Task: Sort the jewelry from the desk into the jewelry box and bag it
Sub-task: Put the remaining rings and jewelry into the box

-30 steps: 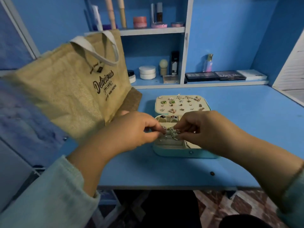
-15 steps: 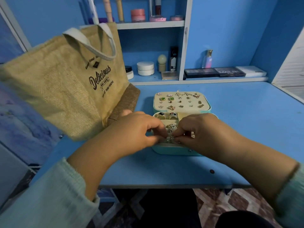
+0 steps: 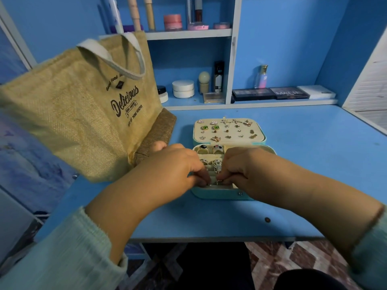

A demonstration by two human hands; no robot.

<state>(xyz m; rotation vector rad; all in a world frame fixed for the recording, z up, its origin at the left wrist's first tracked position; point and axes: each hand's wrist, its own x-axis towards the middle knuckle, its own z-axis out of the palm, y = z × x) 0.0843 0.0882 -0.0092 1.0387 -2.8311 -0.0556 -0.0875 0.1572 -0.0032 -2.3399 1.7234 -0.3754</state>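
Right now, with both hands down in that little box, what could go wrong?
The small piece pinched between the left hand and right hand could slip and fall among the rings. A wrist might nudge the open jewelry box toward the desk's front edge. The tote bag leans right beside it and could tip onto the earring lid.

Both hands cover the jewelry box's (image 3: 222, 193) front compartments; the small piece (image 3: 219, 181) pinched between them is too tiny to identify.

Cosmetic jars (image 3: 183, 88), perfume bottle (image 3: 261, 77), eyeshadow palettes (image 3: 270, 93) on shelves.
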